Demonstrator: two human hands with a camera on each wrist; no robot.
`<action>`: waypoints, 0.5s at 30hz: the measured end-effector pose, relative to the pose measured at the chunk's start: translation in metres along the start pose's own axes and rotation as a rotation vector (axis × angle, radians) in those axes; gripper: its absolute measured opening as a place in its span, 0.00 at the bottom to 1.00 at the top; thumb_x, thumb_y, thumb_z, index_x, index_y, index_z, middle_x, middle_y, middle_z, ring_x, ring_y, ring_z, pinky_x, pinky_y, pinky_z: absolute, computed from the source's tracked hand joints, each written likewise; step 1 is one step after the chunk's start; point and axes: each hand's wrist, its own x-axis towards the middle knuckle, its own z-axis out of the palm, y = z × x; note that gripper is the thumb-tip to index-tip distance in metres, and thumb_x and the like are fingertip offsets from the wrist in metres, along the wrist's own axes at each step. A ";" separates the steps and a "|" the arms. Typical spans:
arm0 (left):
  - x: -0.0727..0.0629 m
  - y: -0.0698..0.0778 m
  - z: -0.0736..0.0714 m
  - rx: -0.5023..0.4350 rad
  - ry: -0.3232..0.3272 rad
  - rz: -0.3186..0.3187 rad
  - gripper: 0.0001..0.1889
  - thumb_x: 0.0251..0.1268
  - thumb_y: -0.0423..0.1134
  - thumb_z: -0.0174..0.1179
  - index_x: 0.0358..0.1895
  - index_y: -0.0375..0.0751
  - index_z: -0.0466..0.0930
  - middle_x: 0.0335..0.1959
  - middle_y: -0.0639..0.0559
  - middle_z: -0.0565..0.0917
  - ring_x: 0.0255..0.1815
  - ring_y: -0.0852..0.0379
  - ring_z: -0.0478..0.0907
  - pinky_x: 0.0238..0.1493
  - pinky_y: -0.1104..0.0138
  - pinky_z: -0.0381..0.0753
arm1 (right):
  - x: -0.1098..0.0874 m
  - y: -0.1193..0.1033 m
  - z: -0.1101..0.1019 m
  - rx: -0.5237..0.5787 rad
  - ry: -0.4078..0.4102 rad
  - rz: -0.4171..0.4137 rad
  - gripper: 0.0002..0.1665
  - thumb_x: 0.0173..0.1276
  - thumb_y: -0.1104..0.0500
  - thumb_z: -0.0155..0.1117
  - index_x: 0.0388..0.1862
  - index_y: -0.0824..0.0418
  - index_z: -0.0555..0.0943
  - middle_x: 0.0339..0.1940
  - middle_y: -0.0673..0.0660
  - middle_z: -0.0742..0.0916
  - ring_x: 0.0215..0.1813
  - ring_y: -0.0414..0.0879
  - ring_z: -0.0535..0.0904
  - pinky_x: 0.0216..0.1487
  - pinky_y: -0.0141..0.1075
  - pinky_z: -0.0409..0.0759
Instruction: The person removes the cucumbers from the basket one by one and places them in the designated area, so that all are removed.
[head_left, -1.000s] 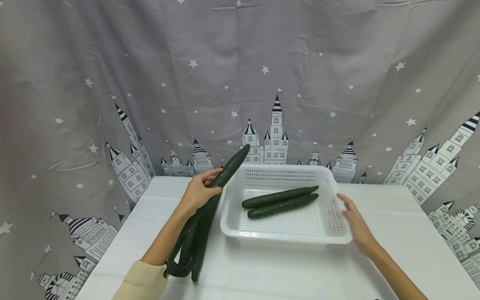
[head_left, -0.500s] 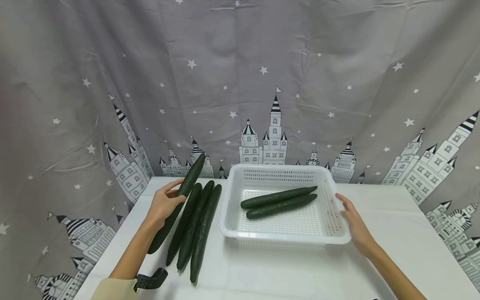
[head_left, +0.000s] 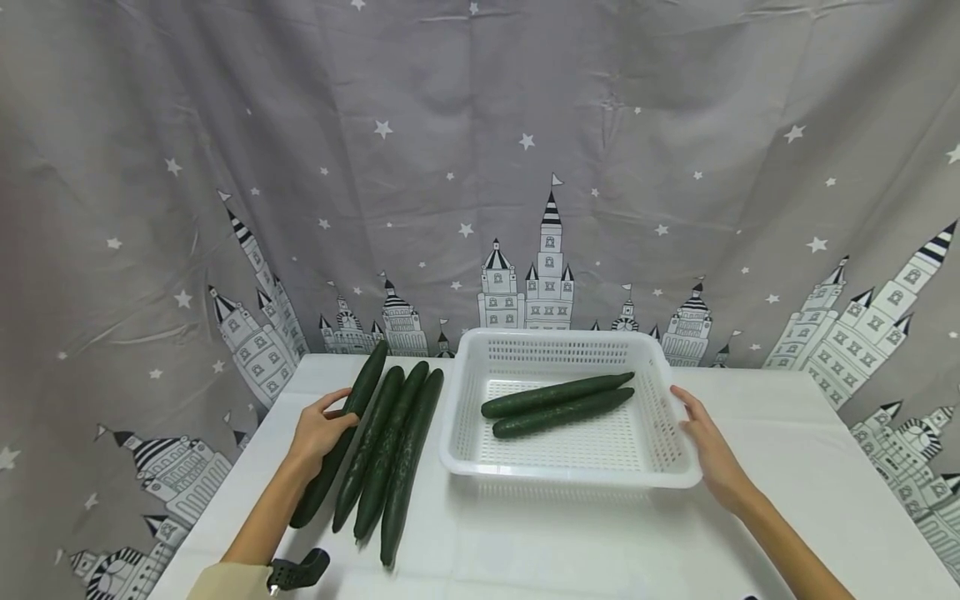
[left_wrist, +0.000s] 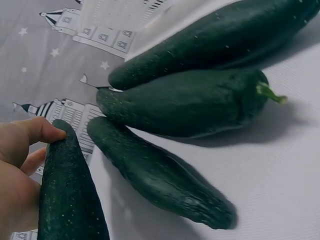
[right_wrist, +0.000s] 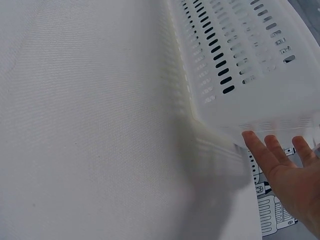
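My left hand (head_left: 317, 433) grips a dark green cucumber (head_left: 360, 392) at the left end of a row. In the left wrist view, thumb and fingers lie on either side of that cucumber (left_wrist: 70, 195). Just right of it, three more cucumbers (head_left: 401, 467) lie side by side on the white table. A white perforated plastic basket (head_left: 570, 477) stands in the middle, with two cucumbers (head_left: 562, 393) lying inside. My right hand (head_left: 712, 450) rests against the basket's right end. Its fingers (right_wrist: 262, 152) look extended along the outer wall in the right wrist view; the thumb is hidden there.
The white-covered table (head_left: 555, 542) runs back to a grey curtain (head_left: 480, 167) printed with castles and stars. A black band (head_left: 300, 571) is on the left wrist, close to the near ends of the row of cucumbers.
My left hand has moved left and down with its cucumber, from above the row to the row's left end, uncovering the three others. The right hand and basket have stayed put.
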 end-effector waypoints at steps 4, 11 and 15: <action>0.004 -0.006 0.003 -0.008 0.016 -0.009 0.33 0.65 0.33 0.57 0.74 0.36 0.64 0.61 0.25 0.74 0.48 0.40 0.80 0.38 0.59 0.82 | 0.000 0.000 -0.001 0.006 -0.003 -0.004 0.34 0.81 0.59 0.29 0.82 0.61 0.41 0.80 0.70 0.45 0.75 0.75 0.49 0.62 0.47 0.70; 0.007 -0.013 0.007 -0.006 0.035 -0.008 0.32 0.64 0.32 0.58 0.74 0.35 0.65 0.56 0.26 0.76 0.38 0.50 0.81 0.34 0.62 0.82 | 0.000 0.001 -0.001 0.008 -0.006 -0.005 0.34 0.81 0.59 0.29 0.82 0.61 0.41 0.80 0.70 0.45 0.75 0.75 0.49 0.57 0.35 0.72; 0.009 -0.016 0.010 0.000 0.039 -0.016 0.33 0.63 0.31 0.57 0.74 0.34 0.65 0.57 0.26 0.75 0.39 0.48 0.81 0.35 0.62 0.82 | 0.000 0.000 -0.001 0.016 -0.005 -0.004 0.34 0.81 0.59 0.30 0.82 0.62 0.41 0.81 0.69 0.45 0.76 0.74 0.49 0.56 0.33 0.72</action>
